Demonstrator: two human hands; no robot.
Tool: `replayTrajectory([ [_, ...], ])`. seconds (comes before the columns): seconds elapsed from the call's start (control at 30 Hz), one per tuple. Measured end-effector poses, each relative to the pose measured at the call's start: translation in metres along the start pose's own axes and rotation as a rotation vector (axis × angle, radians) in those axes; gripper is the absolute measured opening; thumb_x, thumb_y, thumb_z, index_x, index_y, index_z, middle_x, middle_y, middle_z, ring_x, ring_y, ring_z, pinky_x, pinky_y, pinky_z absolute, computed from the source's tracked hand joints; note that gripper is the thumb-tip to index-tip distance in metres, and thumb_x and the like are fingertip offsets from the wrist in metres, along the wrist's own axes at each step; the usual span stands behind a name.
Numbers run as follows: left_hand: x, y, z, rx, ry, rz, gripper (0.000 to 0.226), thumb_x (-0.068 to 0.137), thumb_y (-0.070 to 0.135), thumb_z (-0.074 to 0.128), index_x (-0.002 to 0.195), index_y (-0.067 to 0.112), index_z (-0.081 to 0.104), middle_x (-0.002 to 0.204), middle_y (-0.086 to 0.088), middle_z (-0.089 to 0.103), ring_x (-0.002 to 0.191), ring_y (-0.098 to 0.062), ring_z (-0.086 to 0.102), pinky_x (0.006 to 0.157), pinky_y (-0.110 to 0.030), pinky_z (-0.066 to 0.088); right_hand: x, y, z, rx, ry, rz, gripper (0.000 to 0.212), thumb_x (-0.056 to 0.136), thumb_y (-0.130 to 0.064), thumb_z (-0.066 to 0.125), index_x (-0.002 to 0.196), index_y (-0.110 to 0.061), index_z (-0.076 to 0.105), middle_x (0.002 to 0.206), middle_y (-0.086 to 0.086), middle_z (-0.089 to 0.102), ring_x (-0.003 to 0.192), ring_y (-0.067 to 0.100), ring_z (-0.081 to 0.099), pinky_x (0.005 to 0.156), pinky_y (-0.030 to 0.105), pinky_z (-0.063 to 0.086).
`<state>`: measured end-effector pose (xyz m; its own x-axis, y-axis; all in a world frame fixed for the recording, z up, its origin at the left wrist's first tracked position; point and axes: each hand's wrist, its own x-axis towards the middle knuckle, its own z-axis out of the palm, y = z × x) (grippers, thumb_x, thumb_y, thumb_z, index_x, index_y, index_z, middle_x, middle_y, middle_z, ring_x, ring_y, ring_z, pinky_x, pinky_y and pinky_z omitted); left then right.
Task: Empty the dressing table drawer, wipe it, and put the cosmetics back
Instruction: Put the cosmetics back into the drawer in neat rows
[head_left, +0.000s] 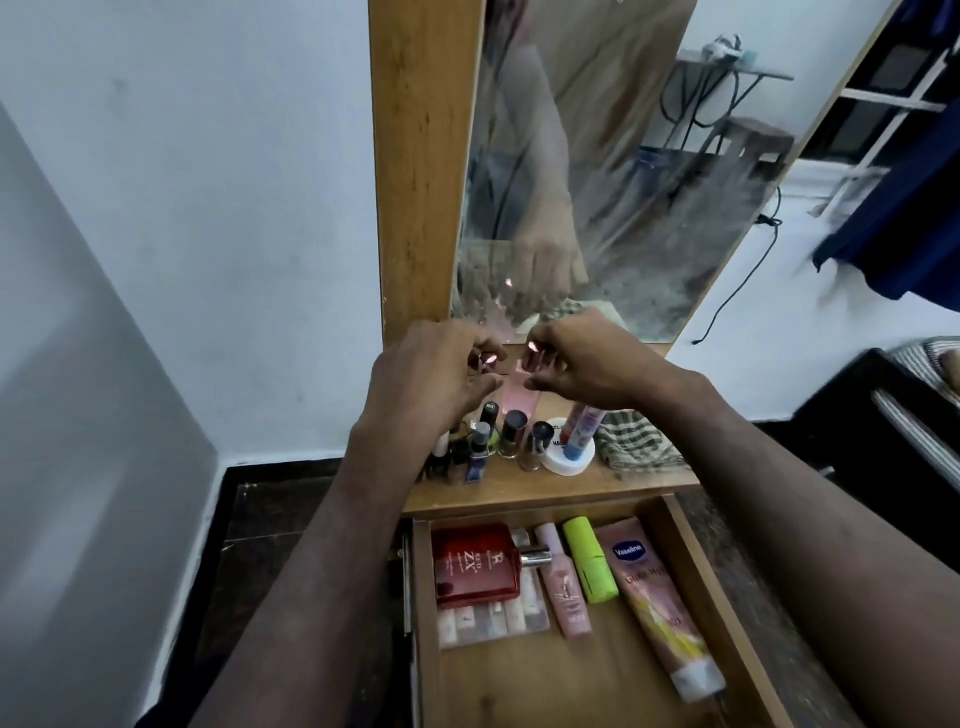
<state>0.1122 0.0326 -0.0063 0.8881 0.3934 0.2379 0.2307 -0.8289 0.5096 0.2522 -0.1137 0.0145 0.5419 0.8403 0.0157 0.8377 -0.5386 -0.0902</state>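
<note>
Both my hands are raised over the dressing table top (519, 493), close to the mirror. My right hand (587, 358) pinches the shiny pink cap of a pale pink bottle (521, 395) that stands on the top. My left hand (436, 374) holds a second small shiny pink item (487, 357); what it is I cannot tell. Below, the open drawer (691, 571) holds a red perfume bottle (475, 564), a pink tube (563, 592), a lime green stick (589, 558), a Vaseline tube (657, 603) and a clear strip pack (493, 618).
Several nail polish bottles (511, 434) stand on the top beside a white jar (569, 457) with a tube on it. A checked cloth (636, 441) lies at the right. The mirror (597, 156) stands behind, a dark bed edge (883, 415) at the right.
</note>
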Motion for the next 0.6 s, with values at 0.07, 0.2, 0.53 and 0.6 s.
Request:
replayTrajectory([
  [0.07, 0.001, 0.000, 0.001, 0.039, 0.037, -0.009, 0.039, 0.088, 0.048, 0.082, 0.125, 0.041, 0.073, 0.108, 0.015, 0.077, 0.095, -0.008, 0.070, 0.067, -0.027, 0.045, -0.002, 0.002, -0.003, 0.011, 0.053, 0.017, 0.019, 0.090, -0.039, 0.080, 0.093, -0.027, 0.066, 0.087, -0.005, 0.067, 0.083, 0.020, 0.065, 0.076, 0.039, 0.057],
  [0.2, 0.002, 0.003, 0.005, 0.169, 0.156, -0.034, 0.037, 0.088, 0.057, 0.078, 0.121, 0.040, 0.073, 0.102, 0.011, 0.077, 0.093, -0.016, 0.072, 0.066, -0.029, 0.045, -0.004, 0.005, -0.007, -0.008, 0.163, 0.048, 0.026, 0.090, -0.043, 0.078, 0.088, -0.032, 0.055, 0.086, -0.004, 0.064, 0.082, 0.020, 0.058, 0.072, 0.038, 0.052],
  [0.53, 0.009, 0.007, 0.014, 0.165, 0.119, -0.077, 0.034, 0.090, 0.052, 0.078, 0.116, 0.031, 0.072, 0.103, 0.005, 0.076, 0.095, -0.021, 0.071, 0.067, -0.032, 0.047, -0.014, 0.007, -0.007, -0.007, 0.249, 0.074, 0.026, 0.092, -0.045, 0.075, 0.104, -0.023, 0.067, 0.098, 0.000, 0.072, 0.093, 0.022, 0.063, 0.084, 0.041, 0.055],
  [0.6, 0.010, 0.006, 0.011, 0.130, 0.164, -0.076, 0.036, 0.091, 0.053, 0.076, 0.118, 0.029, 0.070, 0.103, 0.004, 0.076, 0.097, -0.023, 0.071, 0.071, -0.036, 0.054, -0.016, 0.007, -0.009, -0.014, 0.288, 0.080, 0.026, 0.093, -0.044, 0.074, 0.105, -0.022, 0.064, 0.097, 0.000, 0.071, 0.093, 0.024, 0.064, 0.085, 0.044, 0.055],
])
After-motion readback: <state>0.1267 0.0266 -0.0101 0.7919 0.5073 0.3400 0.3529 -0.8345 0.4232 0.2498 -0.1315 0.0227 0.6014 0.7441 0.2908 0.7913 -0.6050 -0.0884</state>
